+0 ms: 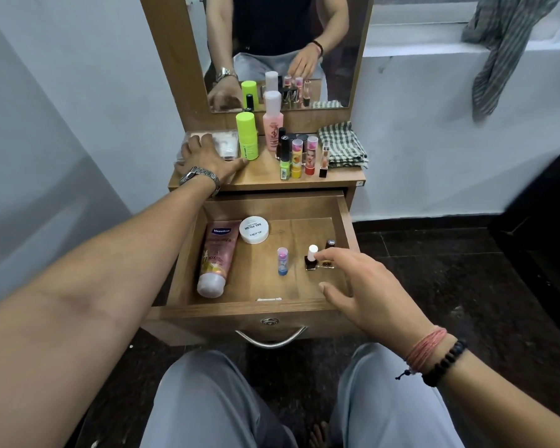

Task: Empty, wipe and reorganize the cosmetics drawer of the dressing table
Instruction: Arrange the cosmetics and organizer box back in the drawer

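Observation:
The wooden drawer (pixel 343 218) of the dressing table stands pulled out. Inside lie a pink Vaseline tube (pixel 215 257), a round white jar (pixel 253 229), a small blue and pink stick (pixel 282 260), a white-capped nail polish bottle (pixel 311 258) and a dark bottle (pixel 329 244). My right hand (pixel 366 286) hovers over the drawer's right side, fingers loosely spread, fingertips at the white-capped bottle, holding nothing. My left hand (pixel 207 160) rests flat on a clear plastic case (pixel 222 142) on the tabletop.
On the tabletop (pixel 262 176) stand a neon green bottle (pixel 246 135), a pink bottle (pixel 273 122), several small lipsticks and polishes (pixel 299 156) and a folded checked cloth (pixel 341 143). A mirror (pixel 282 50) rises behind. A striped cloth (pixel 498 53) hangs from the window ledge.

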